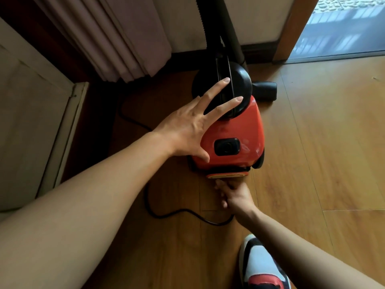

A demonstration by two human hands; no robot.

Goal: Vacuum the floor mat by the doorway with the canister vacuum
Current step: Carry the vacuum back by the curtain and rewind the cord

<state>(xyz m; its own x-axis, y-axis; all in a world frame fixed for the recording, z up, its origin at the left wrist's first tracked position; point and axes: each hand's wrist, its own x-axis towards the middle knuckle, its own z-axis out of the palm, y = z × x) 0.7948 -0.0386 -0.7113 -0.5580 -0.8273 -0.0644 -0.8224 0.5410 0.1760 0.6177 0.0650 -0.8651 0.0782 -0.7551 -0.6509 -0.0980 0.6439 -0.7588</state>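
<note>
A red canister vacuum [239,126] with a black domed front stands on the wooden floor. Its black hose [225,28] rises from the front toward the wall. My left hand [193,126] is spread flat over the vacuum's top left side, fingers straight and reaching onto the black dome. My right hand [235,197] is low at the vacuum's rear end, fingers curled where the black power cord [177,211] comes out. The cord loops across the floor to the left. No floor mat is in view.
A black nozzle piece [265,90] lies on the floor just right of the vacuum's front. A curtain [116,38] hangs at the back left, beside a pale cabinet [31,111]. The glass doorway [343,28] is at the top right. My shoe [260,263] is at the bottom.
</note>
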